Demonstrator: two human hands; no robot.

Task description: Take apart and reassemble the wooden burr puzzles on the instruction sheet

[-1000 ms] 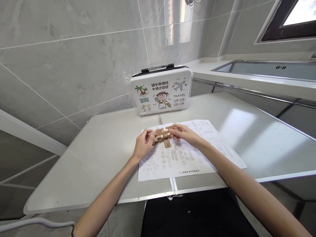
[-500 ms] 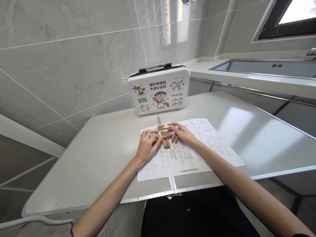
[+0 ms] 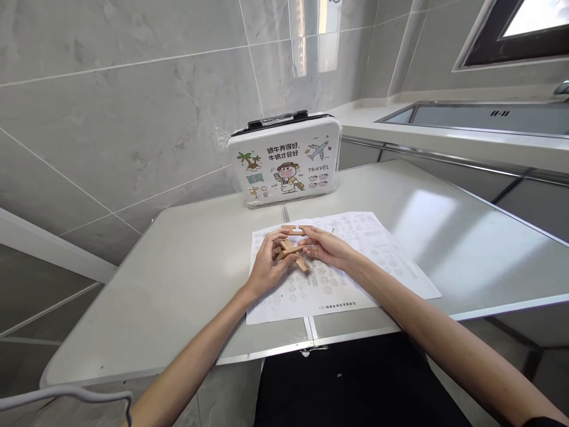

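Note:
Crossed wooden puzzle pieces [image 3: 291, 252] are gripped by my left hand [image 3: 269, 264], its fingers curled around them from the left. One piece, with a dark mark on its lower end, now points down and right. Just beyond them, a notched wooden piece [image 3: 291, 232] has its cut-out facing away from me. My right hand [image 3: 326, 246] has closed fingertips on the right end of this notched piece, while its lower fingers sit beside the crossed pieces. Fingers partly hide how the pieces join. Beneath both hands lies a printed paper sheet [image 3: 351, 290] with small diagrams.
A white cartoon-printed case [image 3: 284, 160] with a black handle, wrapped in clear plastic, stands at the back of the folding table [image 3: 191, 284]. A counter with a sink [image 3: 480, 123] runs along the right. A grey cable [image 3: 66, 394] shows at lower left.
The crossed pieces have tilted, their marked end swinging to the right. My right fingers have drawn back slightly from the crosswise piece. The notched piece stays nearly in place.

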